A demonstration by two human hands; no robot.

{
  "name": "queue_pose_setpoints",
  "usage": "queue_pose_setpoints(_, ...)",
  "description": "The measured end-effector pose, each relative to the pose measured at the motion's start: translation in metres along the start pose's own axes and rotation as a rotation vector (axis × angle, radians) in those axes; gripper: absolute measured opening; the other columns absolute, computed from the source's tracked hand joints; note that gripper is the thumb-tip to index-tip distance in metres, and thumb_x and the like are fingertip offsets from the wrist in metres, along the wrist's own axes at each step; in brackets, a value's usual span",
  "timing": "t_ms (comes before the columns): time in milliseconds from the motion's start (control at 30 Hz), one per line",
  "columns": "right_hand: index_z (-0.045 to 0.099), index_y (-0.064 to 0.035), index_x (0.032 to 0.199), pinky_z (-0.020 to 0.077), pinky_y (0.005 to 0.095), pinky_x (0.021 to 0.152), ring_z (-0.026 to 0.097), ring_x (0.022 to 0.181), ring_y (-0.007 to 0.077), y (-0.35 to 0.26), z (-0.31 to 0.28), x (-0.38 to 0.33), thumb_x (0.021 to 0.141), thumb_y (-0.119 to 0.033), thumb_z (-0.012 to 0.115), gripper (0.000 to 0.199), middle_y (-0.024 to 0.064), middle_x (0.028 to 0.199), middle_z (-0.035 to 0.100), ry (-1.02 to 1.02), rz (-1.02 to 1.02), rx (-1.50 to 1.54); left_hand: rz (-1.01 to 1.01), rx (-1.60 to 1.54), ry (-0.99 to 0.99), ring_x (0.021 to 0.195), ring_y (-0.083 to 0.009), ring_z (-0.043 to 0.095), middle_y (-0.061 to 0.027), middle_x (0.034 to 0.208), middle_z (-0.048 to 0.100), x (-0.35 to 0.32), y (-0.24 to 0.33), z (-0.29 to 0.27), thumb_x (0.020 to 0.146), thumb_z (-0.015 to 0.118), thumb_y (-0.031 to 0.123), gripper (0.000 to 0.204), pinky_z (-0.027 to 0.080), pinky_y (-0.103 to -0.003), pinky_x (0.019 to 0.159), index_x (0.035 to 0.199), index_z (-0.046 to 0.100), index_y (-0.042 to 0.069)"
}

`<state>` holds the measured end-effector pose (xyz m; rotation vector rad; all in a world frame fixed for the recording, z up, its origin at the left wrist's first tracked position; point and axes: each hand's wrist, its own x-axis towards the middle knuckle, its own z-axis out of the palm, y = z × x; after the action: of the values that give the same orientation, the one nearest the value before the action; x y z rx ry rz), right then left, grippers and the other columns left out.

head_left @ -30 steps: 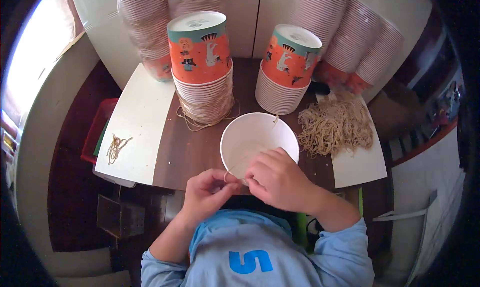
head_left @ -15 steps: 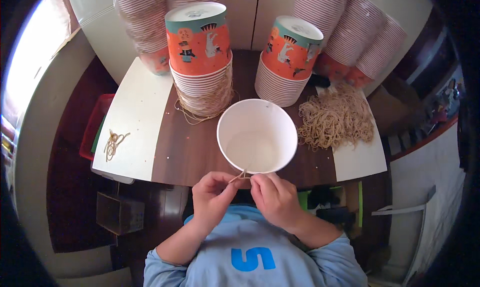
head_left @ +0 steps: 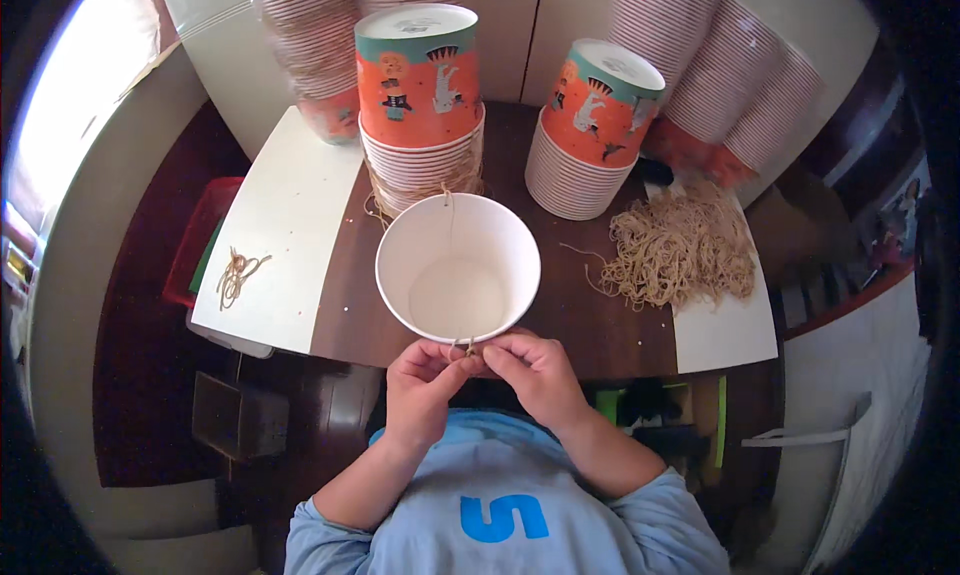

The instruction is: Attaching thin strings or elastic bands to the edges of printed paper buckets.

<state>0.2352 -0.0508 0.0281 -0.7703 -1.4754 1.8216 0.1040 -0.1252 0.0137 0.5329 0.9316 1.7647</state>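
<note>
White inside and open at the top, a paper bucket (head_left: 460, 250) is positioned at the near edge of a dark brown tabletop (head_left: 345, 315), directly in front of a pale blue sweatshirt (head_left: 440, 485). Tan cord (head_left: 471, 346) is gripped at the bucket's near rim: it is pinched between thumb and fingers by the left hand (head_left: 425, 383), and a matching pinch is made by the right hand (head_left: 537, 373) just beside it. Whether a knot is already formed under the fingertips cannot be told.

At the opposite rim, a thin strand (head_left: 450, 213) is seen hung down the inner wall, so the far side may be judged fitted. The near side is judged unfinished, since the cord there is held in the fingers.

Behind, printed orange-and-teal buckets are stacked upside down in two columns. Loose cord is draped around the white rims of the left stack (head_left: 420, 90), by which completed pieces are suggested. No cord can be made out on the rims of the right stack (head_left: 580, 180), so its buckets are judged to be left to do.

Ample material is shown: a tangled heap of cord (head_left: 685, 245) is spread at the right, a small cord bundle (head_left: 238, 278) is laid on the white panel (head_left: 285, 200) at the left, and further stacks in clear wrapping (head_left: 690, 50) are lined up at the back.
</note>
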Motion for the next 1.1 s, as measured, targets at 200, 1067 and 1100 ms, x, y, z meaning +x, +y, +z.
queue_pose_setpoints(200, 0.065, 0.0007, 0.101, 0.051, 0.0256, 0.076, 0.063, 0.084, 0.0125, 0.007, 0.004, 0.005, 0.088, -0.009, 0.057, 0.018, 0.008, 0.095, 0.067, -0.026, 0.08, 0.015, 0.049, 0.127, 0.072, 0.079, -0.0146, 0.062, -0.0084, 0.087, 0.063, -0.005, -0.002, -0.005, 0.078, 0.064, -0.008, 0.014, 0.052, -0.027, 0.074, 0.087, 0.056, 0.0)
queue_pose_setpoints(1067, 0.065, -0.001, 0.099, 0.0432, 0.0257, 0.075, 0.055, 0.082, 0.0108, 0.018, 0.018, 0.007, 0.087, -0.014, 0.057, 0.02, 0.0052, 0.093, 0.066, 0.051, 0.305, 0.535, 0.617, 0.922, 0.025, 0.077, -0.0125, 0.059, -0.0073, 0.085, 0.061, -0.001, 0.002, -0.009, 0.076, 0.066, -0.005, 0.011, 0.047, -0.024, 0.068, 0.084, 0.061, 0.0)
queue_pose_setpoints(1100, 0.065, -0.0012, 0.099, 0.0436, 0.0259, 0.075, 0.056, 0.082, 0.0109, 0.015, 0.019, 0.008, 0.087, -0.015, 0.057, 0.021, 0.0052, 0.093, 0.066, 0.064, 0.315, 0.551, 0.618, 0.953, 0.002, 0.076, -0.0115, 0.059, -0.0067, 0.083, 0.063, -0.001, 0.004, -0.01, 0.076, 0.066, -0.005, 0.011, 0.048, -0.023, 0.068, 0.084, 0.061, 0.001)
